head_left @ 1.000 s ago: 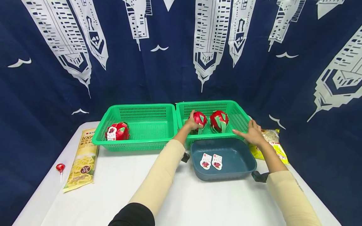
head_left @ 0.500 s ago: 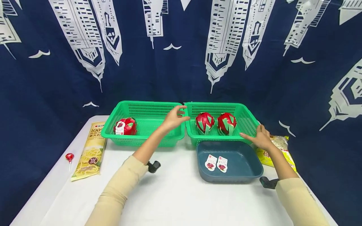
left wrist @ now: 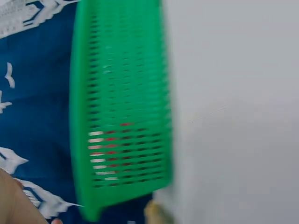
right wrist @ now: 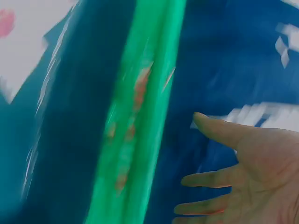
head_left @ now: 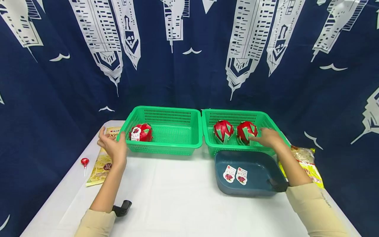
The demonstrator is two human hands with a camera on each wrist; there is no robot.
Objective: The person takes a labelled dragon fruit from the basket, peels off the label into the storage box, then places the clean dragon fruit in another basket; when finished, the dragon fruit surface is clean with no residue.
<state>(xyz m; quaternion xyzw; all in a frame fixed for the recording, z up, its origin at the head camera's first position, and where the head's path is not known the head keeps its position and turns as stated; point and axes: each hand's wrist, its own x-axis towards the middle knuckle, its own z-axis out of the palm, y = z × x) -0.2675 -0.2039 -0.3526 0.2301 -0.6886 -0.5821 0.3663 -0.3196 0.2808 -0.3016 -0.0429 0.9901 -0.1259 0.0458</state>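
My left hand point(head_left: 113, 148) is raised at the left end of the left green basket point(head_left: 163, 148), fingers apart and holding nothing. Behind it, a packet of pasta point(head_left: 100, 168) is partly covered. One red dragon fruit point(head_left: 145, 132) with a white tag sits in that basket. The right green basket point(head_left: 237, 113) holds two dragon fruits, a left one point(head_left: 222, 130) and a right one point(head_left: 245, 130). My right hand point(head_left: 270, 138) hovers over this basket's right part, thumb towards the right fruit; whether they touch I cannot tell. In the right wrist view the right hand point(right wrist: 257, 172) has spread fingers.
A dark blue tub point(head_left: 251, 191) with two fruit-printed tags point(head_left: 235, 174) stands before the right basket. A yellow snack bag point(head_left: 308, 164) lies at the far right, partly behind the right arm. A red lollipop point(head_left: 85, 162) lies at the left. A patterned blue curtain point(head_left: 183, 82) hangs behind.
My left hand has let go of the left fruit in the right basket and swung far left. The right hand has left the right rim and come in over the basket. The head view has turned left.
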